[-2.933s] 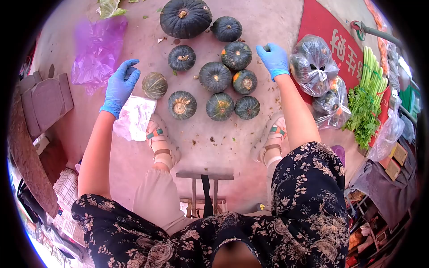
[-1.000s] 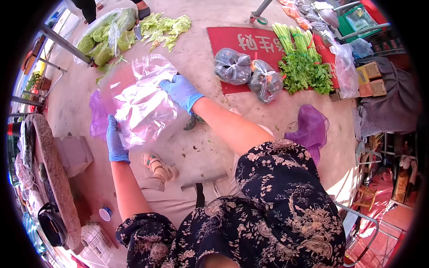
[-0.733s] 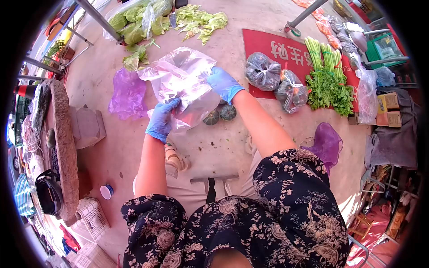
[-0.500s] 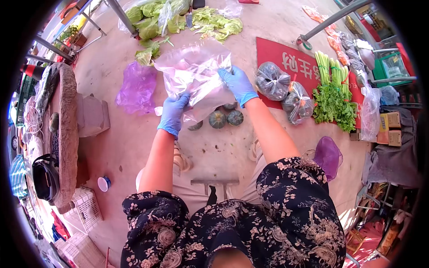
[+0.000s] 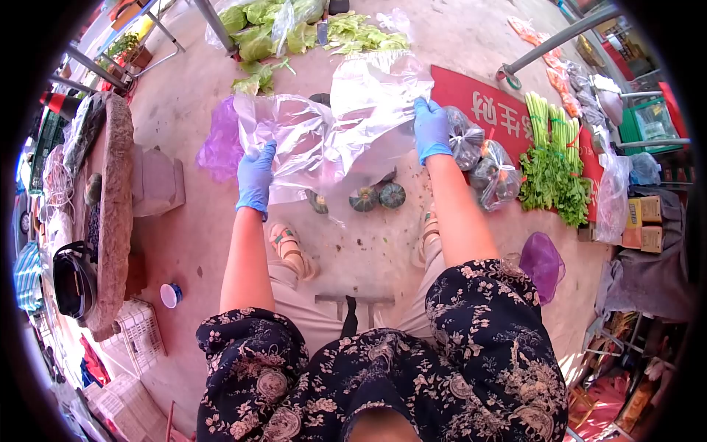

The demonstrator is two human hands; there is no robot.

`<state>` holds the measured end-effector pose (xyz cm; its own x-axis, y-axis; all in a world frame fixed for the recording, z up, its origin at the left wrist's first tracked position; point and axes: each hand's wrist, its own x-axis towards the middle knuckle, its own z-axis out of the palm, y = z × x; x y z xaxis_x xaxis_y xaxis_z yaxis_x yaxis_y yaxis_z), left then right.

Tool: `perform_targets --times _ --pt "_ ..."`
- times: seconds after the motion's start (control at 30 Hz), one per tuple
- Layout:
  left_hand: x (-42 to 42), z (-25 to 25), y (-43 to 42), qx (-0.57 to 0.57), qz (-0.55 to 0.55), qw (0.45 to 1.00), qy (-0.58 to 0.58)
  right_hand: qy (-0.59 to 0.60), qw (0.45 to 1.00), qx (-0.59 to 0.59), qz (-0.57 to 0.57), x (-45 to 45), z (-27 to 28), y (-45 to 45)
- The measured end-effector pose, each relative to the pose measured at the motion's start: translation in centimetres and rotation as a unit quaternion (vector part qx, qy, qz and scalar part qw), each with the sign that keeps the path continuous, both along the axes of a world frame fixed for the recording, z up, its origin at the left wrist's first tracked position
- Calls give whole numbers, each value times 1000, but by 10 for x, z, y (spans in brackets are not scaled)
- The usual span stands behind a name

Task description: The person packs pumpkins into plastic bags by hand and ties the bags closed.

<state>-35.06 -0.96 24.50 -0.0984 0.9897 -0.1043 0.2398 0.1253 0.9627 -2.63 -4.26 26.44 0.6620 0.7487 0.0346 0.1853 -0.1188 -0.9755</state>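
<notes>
A clear plastic bag (image 5: 324, 140) is stretched between my two blue-gloved hands. My left hand (image 5: 255, 177) pinches its left edge. At the upper right edge, my right hand (image 5: 431, 131) grips the same bag. Beneath it on the floor lie several small dark green pumpkins (image 5: 391, 195), some partly covered by the plastic. Just right of my right hand sit two tied bags of pumpkins, one nearer the mat (image 5: 462, 140) and one closer to me (image 5: 495, 177). A crumpled purple bag (image 5: 219, 144) lies beyond my left hand.
Cabbages (image 5: 258, 37) and loose leaves (image 5: 364, 33) lie at the back. Celery bunches (image 5: 554, 162) rest across a red mat (image 5: 471, 92) on the right. A purple mesh bag (image 5: 542, 267) lies nearer me. A stone-edged table (image 5: 114, 214) stands left. Metal poles (image 5: 563, 48) rise around.
My hands have moved apart, the left one leftward and the right one rightward and slightly up. The bag between them has gone from bunched to spread wide.
</notes>
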Motion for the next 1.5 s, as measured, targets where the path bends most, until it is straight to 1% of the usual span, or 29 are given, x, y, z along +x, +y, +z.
perform_targets --times 0.03,0.1,0.13,0.2,0.27,0.33,0.4,0.43,0.47,0.5,0.57,0.6,0.7,0.73,0.77,0.83,0.87,0.9,0.97,1.03,1.1,1.17,1.2,1.23,1.27,1.3,1.4,1.43,1.5 --pt "-16 -20 5 84 -20 987 137 133 990 50 -21 5 7 0" --pt "-38 -27 -4 31 -29 947 318 184 965 169 -85 14 23 0" --pt "-47 -29 -5 9 -34 915 402 189 959 189 -98 19 31 1" --pt "-71 -54 -10 -31 -76 881 466 199 945 227 -126 26 36 -1" --pt "-84 -69 -19 -65 -118 839 527 208 949 206 -115 31 27 0" --pt "-92 -79 -28 -108 -125 820 548 221 947 213 -93 27 25 2" --pt "-94 -84 -30 -166 -117 804 560 215 957 186 -64 22 26 -3" --pt "-97 -90 -29 -172 -115 801 562 213 961 172 -48 18 28 -4" --pt "-105 -102 -27 -178 -113 798 565 221 953 203 -48 13 29 -1" --pt "-110 -108 -26 -185 -113 794 568 229 956 182 -27 13 25 0" --pt "-118 -120 -21 -203 -141 777 579 243 960 140 15 15 18 1" --pt "-119 -124 -21 -213 -156 767 585 230 963 137 20 10 19 1" --pt "-113 -131 -6 -278 -264 739 554 206 973 86 66 1 10 3" --pt "-92 -103 -9 -261 -274 723 578 218 968 85 88 -10 15 0" --pt "-65 -69 -14 -244 -284 706 601 195 972 55 118 -16 14 0" --pt "-42 -55 -9 -126 -226 766 588 147 973 -2 179 -25 9 -2" --pt "-36 -52 -3 -10 -193 824 533 108 969 -23 221 -28 3 -3" --pt "-31 -46 1 108 -155 863 468 67 962 -42 263 -31 -5 -1" --pt "-3 4 -8 286 -107 876 373 -5 944 -45 326 -44 -8 -6" --pt "29 59 -34 358 -112 870 321 -83 920 -53 379 -58 -1 -16" --pt "48 81 -52 366 -165 856 326 -38 883 -33 467 -72 5 -22" --pt "57 76 -60 324 -216 864 319 -28 867 2 498 -82 8 -28" --pt "58 71 -61 282 -221 868 344 4 858 9 514 -85 13 -29" --pt "55 58 -52 219 -243 907 266 79 860 -26 504 -89 25 -34" --pt "52 45 -44 173 -263 917 245 71 850 -84 515 -86 34 -31" --pt "53 44 -42 123 -284 924 223 64 838 -143 523 -83 38 -30" --pt "51 43 -27 204 -217 927 228 50 849 -126 510 -73 29 -26" --pt "48 42 -19 185 -187 949 174 17 839 -168 517 -67 30 -23" --pt "37 46 -2 161 -119 973 118 -45 810 -254 528 -54 36 -19"
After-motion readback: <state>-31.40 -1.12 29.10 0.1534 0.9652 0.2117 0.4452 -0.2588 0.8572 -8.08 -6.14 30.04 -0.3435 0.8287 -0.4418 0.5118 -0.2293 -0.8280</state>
